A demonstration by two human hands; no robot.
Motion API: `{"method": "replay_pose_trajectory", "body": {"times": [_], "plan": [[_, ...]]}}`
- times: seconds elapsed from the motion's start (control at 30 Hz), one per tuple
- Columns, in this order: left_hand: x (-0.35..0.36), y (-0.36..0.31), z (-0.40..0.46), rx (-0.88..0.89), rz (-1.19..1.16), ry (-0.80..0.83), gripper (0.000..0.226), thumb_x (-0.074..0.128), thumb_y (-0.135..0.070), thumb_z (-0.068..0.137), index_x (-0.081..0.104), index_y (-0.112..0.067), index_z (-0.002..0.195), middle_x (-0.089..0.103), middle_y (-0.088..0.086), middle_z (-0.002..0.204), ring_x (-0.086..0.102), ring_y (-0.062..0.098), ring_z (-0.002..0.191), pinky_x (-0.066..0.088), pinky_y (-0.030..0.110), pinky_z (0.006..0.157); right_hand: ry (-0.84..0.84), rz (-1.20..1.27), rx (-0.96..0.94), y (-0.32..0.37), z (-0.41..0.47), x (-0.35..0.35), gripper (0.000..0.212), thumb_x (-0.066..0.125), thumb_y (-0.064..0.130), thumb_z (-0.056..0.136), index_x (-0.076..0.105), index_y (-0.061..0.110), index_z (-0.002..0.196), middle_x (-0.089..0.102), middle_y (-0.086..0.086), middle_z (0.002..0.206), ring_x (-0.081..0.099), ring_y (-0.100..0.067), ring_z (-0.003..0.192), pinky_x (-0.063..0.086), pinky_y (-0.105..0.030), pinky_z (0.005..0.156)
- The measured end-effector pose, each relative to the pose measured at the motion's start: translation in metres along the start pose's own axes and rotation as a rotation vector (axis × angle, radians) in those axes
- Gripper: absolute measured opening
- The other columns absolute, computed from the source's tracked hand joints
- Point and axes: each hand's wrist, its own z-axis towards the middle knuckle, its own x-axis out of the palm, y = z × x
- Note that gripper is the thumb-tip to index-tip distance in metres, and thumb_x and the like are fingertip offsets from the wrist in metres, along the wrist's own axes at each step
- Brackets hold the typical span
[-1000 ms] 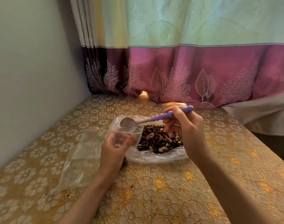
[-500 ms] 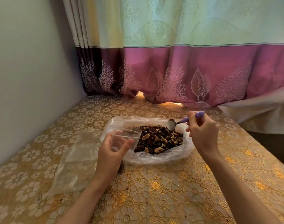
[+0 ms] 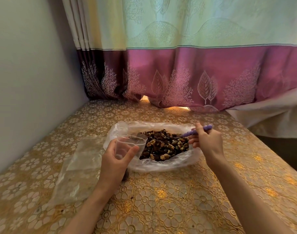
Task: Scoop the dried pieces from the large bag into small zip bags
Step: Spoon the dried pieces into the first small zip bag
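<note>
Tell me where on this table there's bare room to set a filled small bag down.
Bare tablecloth lies in front, between the two forearms, below the large bag. More lies to the right of the right hand, and at the back between the large bag and the curtain. Crowded: the left, where empty bags lie beside the left hand.

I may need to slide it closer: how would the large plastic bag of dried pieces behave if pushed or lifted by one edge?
The large bag would probably be floppy: its thin clear film lies crumpled and slumped around the dried pieces. Lifted by one edge, it would likely sag and spill, since its mouth lies wide open. Pushed on the table, the film may bunch rather than slide cleanly.
</note>
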Motion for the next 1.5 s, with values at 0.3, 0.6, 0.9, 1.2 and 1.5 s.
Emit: {"method": "replay_pose_trajectory", "body": {"times": [0.3,0.6,0.9,1.2,1.5], "plan": [[-0.001,0.002,0.0,-0.01,-0.002,0.005,0.051,0.064,-0.054,0.06,0.057,-0.019,0.096,0.064,0.004,0.085,0.062,0.031,0.08,0.054,0.049,0.071,-0.109,0.057,0.024,-0.001,0.002,-0.004,0.037,0.046,0.02,0.098,0.059,0.006,0.066,0.063,-0.004,0.054,0.053,-0.008,0.039,0.04,-0.017,0.037],[0.0,0.008,0.003,0.007,0.019,0.017,0.048,0.066,-0.052,0.058,0.057,-0.024,0.096,0.065,-0.006,0.078,0.06,0.015,0.071,0.052,0.026,0.064,-0.003,0.219,0.003,0.022,-0.005,0.002,0.041,0.041,0.018,0.101,0.059,-0.004,0.072,0.071,-0.013,0.067,0.054,-0.011,0.043,0.038,-0.018,0.036],[-0.001,0.007,0.003,-0.01,0.003,0.025,0.062,0.066,-0.051,0.06,0.057,-0.013,0.108,0.066,-0.004,0.085,0.063,0.015,0.079,0.054,0.039,0.076,0.262,0.369,-0.029,0.056,-0.033,0.024,0.035,0.044,0.02,0.099,0.059,0.002,0.073,0.072,-0.012,0.068,0.053,-0.012,0.046,0.04,-0.017,0.038],[-0.004,0.011,0.003,-0.05,-0.148,0.015,0.045,0.068,-0.045,0.062,0.059,-0.023,0.099,0.07,-0.006,0.088,0.066,0.01,0.079,0.053,0.024,0.065,0.448,0.304,-0.177,0.067,-0.053,0.034,0.025,0.044,0.01,0.098,0.061,0.0,0.084,0.07,-0.003,0.065,0.058,-0.016,0.052,0.047,-0.022,0.045],[-0.003,0.011,0.004,0.021,-0.108,-0.001,0.049,0.068,-0.043,0.065,0.057,-0.006,0.097,0.068,-0.001,0.09,0.066,0.008,0.072,0.051,0.014,0.057,0.414,0.366,-0.195,0.063,-0.042,0.026,0.026,0.044,0.012,0.098,0.062,-0.002,0.087,0.073,-0.013,0.078,0.057,-0.014,0.053,0.047,-0.02,0.046]]}}
